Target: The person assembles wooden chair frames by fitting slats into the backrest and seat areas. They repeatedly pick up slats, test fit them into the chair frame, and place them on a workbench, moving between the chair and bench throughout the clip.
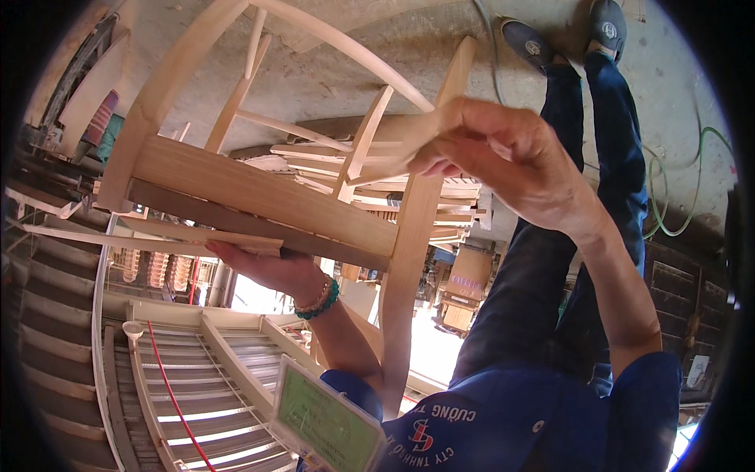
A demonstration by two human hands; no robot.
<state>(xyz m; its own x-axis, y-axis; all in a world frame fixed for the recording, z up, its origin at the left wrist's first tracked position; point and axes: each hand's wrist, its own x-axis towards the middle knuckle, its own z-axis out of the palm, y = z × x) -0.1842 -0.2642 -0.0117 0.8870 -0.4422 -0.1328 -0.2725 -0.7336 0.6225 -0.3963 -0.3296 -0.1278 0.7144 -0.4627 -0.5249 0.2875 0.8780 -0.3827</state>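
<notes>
Where the right hand (519, 161) is poised at the right side of the pale wooden chair frame (267, 193), its thumb and forefinger look pinched together on a thin, pale, sheet-like piece (397, 149), too blurred to name more closely. The fingers of the left hand (271, 269), just below the chair frame's broad rail, lie against a thin wooden strip (197, 233), with a 2nd strip (86, 237) beside it; I cannot tell whether they are clamped on the wood or only propping it. A green beaded bracelet (321, 303) circles the left wrist, also below the chair frame. The chair frame itself is tilted between the 2 hands; it looks like bare wood, so I judge it stiff, moderately heavy, awkward to balance and not very slippery, with edges that might dent. A sound hold would be the broad rail or a thick leg near its joint, rather than a slender stretcher (295, 132). The sheet-like piece is probably light and bendable, best taken by its edge. Farther out, loose wooden slats (460, 214) lie behind the chair frame, dark shoes (525, 46) are at its upper right, and a green hose (694, 208) loops well to its right.
</notes>
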